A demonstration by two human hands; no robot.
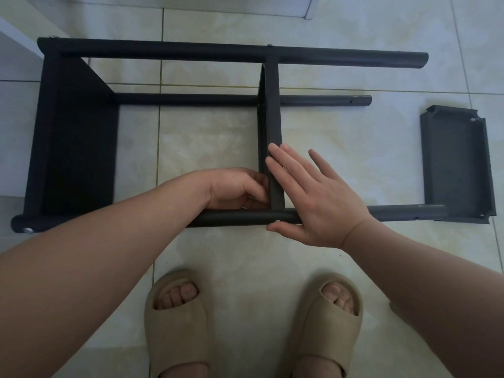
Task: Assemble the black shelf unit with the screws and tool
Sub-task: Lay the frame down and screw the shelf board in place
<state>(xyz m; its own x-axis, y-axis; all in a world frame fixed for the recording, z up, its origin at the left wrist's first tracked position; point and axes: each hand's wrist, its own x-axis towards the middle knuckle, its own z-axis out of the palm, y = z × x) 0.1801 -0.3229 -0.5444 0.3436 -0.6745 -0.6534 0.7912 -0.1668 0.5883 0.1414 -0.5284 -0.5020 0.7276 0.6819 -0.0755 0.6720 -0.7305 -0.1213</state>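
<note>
Right hand (313,197) flat against shelf panel (272,113)

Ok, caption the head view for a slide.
The left hand grips, right hand presses the middle shelf of the black shelf unit on floor tiles; loose shelf nearby.

Black poles (191,51): three in sight.
Shelf panels: three. The middle panel (272,118) is fixed between the poles, the end panel (79,137) is to its left, the loose panel (458,159) to its right.
Screw heads (270,45): four seen on the poles.
Hands: two, left hand (237,190) and right hand (313,195), both at the middle panel.
Sandals (177,323): two.
</note>
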